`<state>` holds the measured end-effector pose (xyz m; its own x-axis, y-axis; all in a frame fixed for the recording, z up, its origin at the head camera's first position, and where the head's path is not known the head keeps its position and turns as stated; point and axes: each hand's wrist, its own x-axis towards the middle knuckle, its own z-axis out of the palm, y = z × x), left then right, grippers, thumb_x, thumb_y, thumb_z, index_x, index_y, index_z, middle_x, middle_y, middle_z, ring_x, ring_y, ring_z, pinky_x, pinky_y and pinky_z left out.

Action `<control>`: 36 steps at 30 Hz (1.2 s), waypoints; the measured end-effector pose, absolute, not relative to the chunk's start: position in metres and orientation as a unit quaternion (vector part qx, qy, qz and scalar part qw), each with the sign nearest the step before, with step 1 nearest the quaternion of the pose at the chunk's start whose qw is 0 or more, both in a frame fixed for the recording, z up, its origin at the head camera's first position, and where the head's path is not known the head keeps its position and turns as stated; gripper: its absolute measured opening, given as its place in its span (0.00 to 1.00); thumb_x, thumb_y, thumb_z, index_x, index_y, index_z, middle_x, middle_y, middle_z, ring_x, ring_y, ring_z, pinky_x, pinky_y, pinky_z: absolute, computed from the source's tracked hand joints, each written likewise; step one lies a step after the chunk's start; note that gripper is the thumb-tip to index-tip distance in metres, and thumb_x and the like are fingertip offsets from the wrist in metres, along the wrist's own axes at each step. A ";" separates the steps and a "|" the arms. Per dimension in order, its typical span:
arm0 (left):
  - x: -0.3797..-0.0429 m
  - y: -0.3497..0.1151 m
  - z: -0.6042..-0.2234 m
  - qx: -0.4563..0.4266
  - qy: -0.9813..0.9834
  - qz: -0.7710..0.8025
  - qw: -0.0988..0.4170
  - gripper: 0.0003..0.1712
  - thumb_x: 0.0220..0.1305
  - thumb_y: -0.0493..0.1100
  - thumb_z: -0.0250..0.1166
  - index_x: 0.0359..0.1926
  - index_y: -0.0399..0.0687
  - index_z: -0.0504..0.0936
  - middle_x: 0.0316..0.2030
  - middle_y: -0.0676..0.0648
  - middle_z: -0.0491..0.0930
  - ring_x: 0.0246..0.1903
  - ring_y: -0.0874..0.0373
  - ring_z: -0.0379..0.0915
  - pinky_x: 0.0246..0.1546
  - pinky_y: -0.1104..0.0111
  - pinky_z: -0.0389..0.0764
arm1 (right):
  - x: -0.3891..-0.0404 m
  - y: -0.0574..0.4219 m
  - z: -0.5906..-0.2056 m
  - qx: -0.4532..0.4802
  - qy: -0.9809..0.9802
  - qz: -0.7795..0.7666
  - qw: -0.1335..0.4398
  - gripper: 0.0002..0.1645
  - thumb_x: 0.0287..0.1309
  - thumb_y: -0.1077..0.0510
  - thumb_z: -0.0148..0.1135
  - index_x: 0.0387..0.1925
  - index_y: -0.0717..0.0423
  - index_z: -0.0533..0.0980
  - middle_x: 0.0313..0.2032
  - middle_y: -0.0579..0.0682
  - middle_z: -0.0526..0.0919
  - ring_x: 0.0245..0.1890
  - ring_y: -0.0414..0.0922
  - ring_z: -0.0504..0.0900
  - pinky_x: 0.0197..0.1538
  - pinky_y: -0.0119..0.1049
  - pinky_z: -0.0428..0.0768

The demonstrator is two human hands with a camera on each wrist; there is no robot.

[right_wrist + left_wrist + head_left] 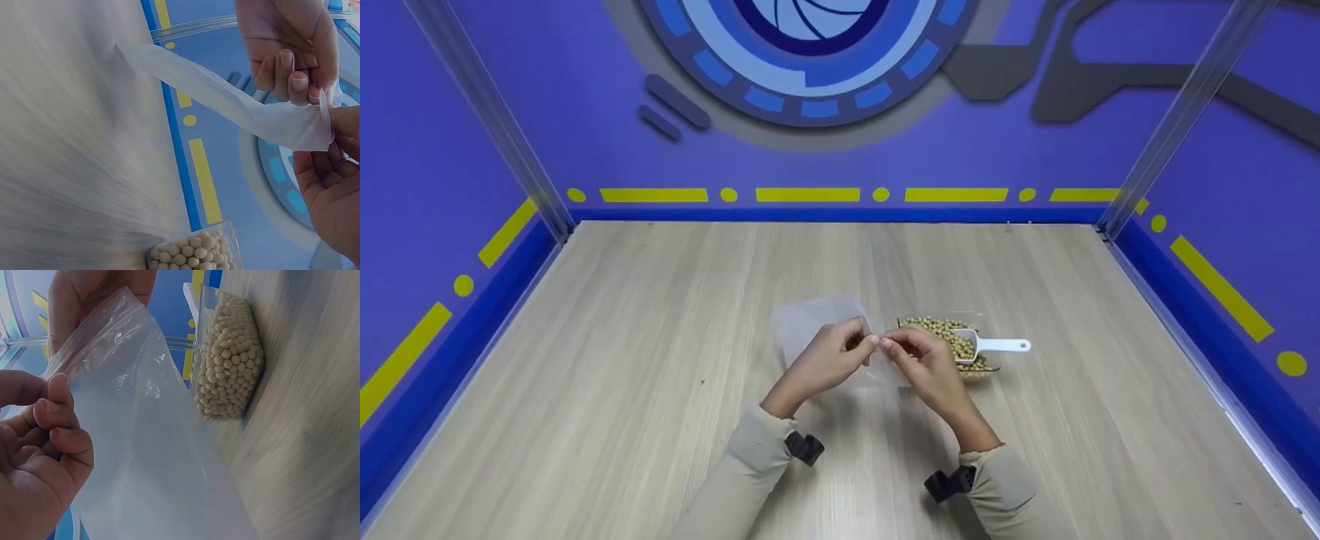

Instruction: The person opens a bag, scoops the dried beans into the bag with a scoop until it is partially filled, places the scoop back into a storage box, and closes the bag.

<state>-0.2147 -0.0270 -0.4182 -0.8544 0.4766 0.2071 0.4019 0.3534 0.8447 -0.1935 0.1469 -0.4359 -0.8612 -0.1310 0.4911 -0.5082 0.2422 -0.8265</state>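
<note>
A translucent plastic bag hangs between my two hands above the table. My left hand pinches its top edge between thumb and curled fingers. Close beside it, my right hand pinches the same edge, the fingertips of both hands nearly meeting. In the left wrist view the bag drapes downward from the fingers, creased and shiny near the top. The right wrist view shows the bag almost edge-on, its far end reaching down toward the tabletop.
Just behind my right hand stands a clear container of round pale beans, seen also as a box of beans in the left wrist view. A white scoop lies in it, handle pointing right. Blue patterned walls border the wooden table.
</note>
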 end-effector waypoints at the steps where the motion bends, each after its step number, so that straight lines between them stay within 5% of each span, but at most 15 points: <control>1: -0.215 -0.027 -0.418 0.267 0.821 0.503 0.037 0.13 0.70 0.42 0.54 0.28 0.42 0.75 0.22 0.50 0.75 0.20 0.65 0.62 0.23 0.75 0.64 | -0.191 0.145 -0.432 0.206 -0.774 0.575 0.165 0.04 0.57 0.70 0.61 0.31 0.67 0.82 0.28 0.55 0.82 0.27 0.34 0.75 0.32 0.24 0.73; 13: -0.215 -0.029 -0.420 0.270 0.817 0.507 0.051 0.14 0.71 0.43 0.53 0.30 0.39 0.76 0.20 0.55 0.73 0.19 0.65 0.63 0.23 0.75 0.65 | -0.180 0.141 -0.417 0.226 -0.784 0.548 0.186 0.05 0.55 0.73 0.60 0.30 0.70 0.82 0.28 0.57 0.82 0.29 0.35 0.74 0.33 0.25 0.73; 36: -0.219 -0.031 -0.424 0.280 0.811 0.511 0.056 0.14 0.70 0.42 0.54 0.29 0.37 0.76 0.22 0.47 0.76 0.19 0.64 0.64 0.23 0.75 0.65 | -0.183 0.144 -0.418 0.226 -0.791 0.543 0.167 0.06 0.55 0.73 0.60 0.32 0.71 0.83 0.28 0.59 0.82 0.29 0.34 0.74 0.33 0.25 0.73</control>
<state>-0.2189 -0.0306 -0.4240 -0.8369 0.5117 0.1944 0.3964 0.3215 0.8600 -0.1832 0.1435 -0.4175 -0.8420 -0.1756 0.5101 -0.5391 0.3081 -0.7838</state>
